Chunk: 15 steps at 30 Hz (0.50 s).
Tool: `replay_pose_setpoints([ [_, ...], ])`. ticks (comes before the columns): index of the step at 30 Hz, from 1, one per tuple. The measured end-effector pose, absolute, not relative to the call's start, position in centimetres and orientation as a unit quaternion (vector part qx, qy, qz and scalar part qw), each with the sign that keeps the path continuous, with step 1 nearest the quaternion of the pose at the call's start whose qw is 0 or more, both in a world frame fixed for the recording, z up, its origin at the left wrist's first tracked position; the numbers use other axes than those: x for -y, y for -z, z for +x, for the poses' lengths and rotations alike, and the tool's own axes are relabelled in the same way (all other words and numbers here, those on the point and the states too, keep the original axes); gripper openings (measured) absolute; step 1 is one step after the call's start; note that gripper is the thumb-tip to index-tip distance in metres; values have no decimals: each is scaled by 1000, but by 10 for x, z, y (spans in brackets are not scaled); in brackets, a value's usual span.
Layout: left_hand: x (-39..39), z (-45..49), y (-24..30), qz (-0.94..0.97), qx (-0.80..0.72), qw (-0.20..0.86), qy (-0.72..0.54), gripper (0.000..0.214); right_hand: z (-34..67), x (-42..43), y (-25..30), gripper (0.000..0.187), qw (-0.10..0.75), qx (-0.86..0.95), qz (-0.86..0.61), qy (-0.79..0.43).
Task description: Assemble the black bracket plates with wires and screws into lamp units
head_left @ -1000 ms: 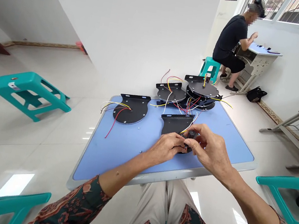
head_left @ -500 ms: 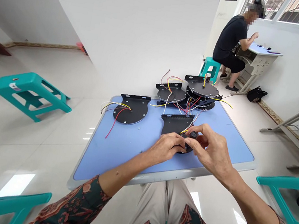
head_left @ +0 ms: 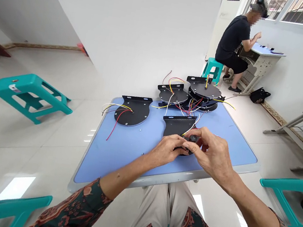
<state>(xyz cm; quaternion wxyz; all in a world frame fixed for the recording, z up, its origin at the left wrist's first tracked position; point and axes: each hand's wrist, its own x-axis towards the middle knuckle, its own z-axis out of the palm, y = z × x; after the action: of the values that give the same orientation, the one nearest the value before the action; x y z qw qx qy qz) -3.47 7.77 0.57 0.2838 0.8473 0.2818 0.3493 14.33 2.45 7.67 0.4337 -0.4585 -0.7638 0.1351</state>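
Observation:
In front of me lies a black metal plate (head_left: 177,127) with a slotted, bent-up back edge; white and yellow wires come out of its middle. Both hands meet over its near part and hide much of it. My right hand (head_left: 214,150) is curled round a small black tool with a knob-like end (head_left: 193,138), perhaps a short screwdriver. My left hand (head_left: 168,147) has its fingertips pinched together against the right thumb, low over the plate. What lies between the left fingertips is hidden.
On the blue table (head_left: 112,161) another wired black plate (head_left: 133,112) lies left, near a small screw (head_left: 142,154). Several wired plates are stacked at the back right (head_left: 204,89). Teal stools (head_left: 31,90) stand around. A person (head_left: 234,38) sits at a far desk.
My right hand has turned slightly and shifted a little left and down, with the black tool's end moving along. The left hand stays in nearly the same place.

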Motion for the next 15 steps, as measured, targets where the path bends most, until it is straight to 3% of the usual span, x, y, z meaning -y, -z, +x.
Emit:
replay_pose_setpoints([
  [5,-78,-35,-6,857,-280,277,-332,11,151,-26,-80,21,421,776,-391,-259],
  [11,-78,-34,-4,851,-291,283,-333,12,144,-26,-75,9,453,768,-437,-119],
  [15,-79,-34,-1,855,-280,275,-339,16,144,-27,-72,16,463,739,-466,-149],
])
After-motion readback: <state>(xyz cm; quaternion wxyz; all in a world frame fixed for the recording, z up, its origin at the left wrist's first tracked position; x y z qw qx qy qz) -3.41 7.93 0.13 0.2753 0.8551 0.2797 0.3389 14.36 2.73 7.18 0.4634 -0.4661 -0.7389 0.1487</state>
